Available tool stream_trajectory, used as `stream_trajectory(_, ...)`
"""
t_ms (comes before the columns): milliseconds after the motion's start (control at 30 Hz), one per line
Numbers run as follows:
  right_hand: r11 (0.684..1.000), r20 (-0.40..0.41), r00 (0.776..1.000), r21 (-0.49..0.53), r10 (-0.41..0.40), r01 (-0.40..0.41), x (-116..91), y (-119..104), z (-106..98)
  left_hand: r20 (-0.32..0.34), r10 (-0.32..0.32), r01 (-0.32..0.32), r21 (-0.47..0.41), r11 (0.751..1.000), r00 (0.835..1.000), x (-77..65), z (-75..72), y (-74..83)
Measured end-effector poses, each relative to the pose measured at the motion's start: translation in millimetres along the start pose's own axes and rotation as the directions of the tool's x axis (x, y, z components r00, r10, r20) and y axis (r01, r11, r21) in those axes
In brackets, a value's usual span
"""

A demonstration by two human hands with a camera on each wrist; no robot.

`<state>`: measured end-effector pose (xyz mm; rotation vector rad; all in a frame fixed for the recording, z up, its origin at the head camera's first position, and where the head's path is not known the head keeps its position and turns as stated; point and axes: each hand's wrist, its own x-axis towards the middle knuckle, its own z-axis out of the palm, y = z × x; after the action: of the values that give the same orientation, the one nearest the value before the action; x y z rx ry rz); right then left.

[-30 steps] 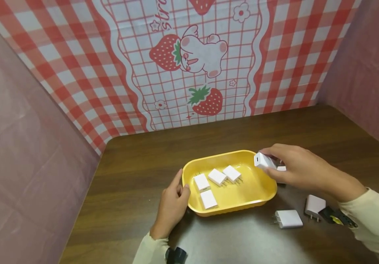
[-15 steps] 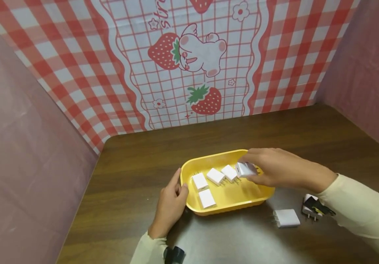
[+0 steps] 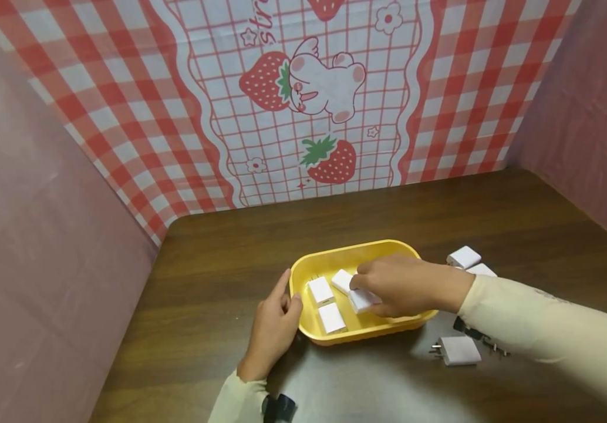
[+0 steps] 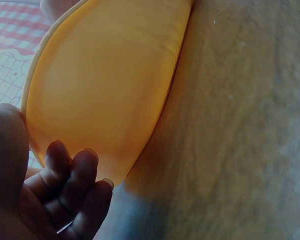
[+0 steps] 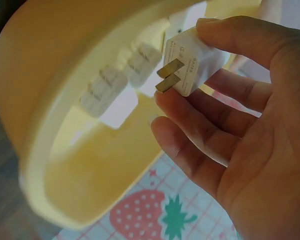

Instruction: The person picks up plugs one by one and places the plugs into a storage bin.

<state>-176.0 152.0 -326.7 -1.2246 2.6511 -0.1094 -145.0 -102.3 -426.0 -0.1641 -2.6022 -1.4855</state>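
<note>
A yellow tray point(image 3: 377, 335) stands on the table. My left hand point(image 3: 272, 332) grips its left end, thumb at the rim and fingers against the outer wall, as the left wrist view shows. Inside the tray my right hand point(image 3: 404, 285) pinches a white charger plug point(image 3: 363, 301) between thumb and fingers. The right wrist view shows this charger point(image 5: 197, 57) with two flat prongs pointing out. Two chargers point(image 3: 321, 290) point(image 3: 332, 318) lie at the tray's left end. Another charger point(image 3: 341, 281) is partly covered by the held one; the right hand hides the tray beyond it.
On the wooden table point(image 3: 219, 258) right of the tray lie a charger point(image 3: 460, 351) at the front and two chargers point(image 3: 464, 257) point(image 3: 481, 269) farther back. Prongs point(image 3: 495, 348) of another show beside the right sleeve. A strawberry-print cloth point(image 3: 303, 117) hangs behind.
My right hand has carried the charger leftward from above the tray's right end, down to the chargers inside. The left hand has kept its hold on the tray.
</note>
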Motion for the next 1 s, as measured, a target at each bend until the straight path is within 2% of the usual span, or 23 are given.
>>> stream_trajectory(133, 0.998, 0.037, 0.999, -0.054, -0.037, 0.039, 9, -5, 5, -0.005, 0.02, -0.02, 0.001, 1.0, 1.0, -0.1, 0.3, -0.6)
stream_trajectory(367, 0.982, 0.047, 0.993, -0.149, -0.107, 0.113, 17, -10, 12, -0.003, 0.03, -0.03, -0.005, 1.0, 1.0, 0.0, 0.8, -1.5)
stream_trajectory(600, 0.984, 0.09, 0.989, -0.13, -0.115, 0.126, 29, -10, 18, -0.002, 0.019, -0.019, -0.001, 1.0, 1.0, 0.4, 0.4, -2.0)
stream_trajectory(800, 0.982, 0.09, 0.989, -0.132, -0.122, 0.133, 31, -10, 23, -0.005, 0.017, -0.017, 0.005, 1.0, 1.0, 0.3, 1.2, -3.2)
stream_trajectory(1000, 0.989, 0.104, 0.991, -0.109, -0.087, 0.099, 32, -8, 25, -0.006, 0.023, -0.023, 0.011, 1.0, 1.0, 0.8, 0.7, -3.2)
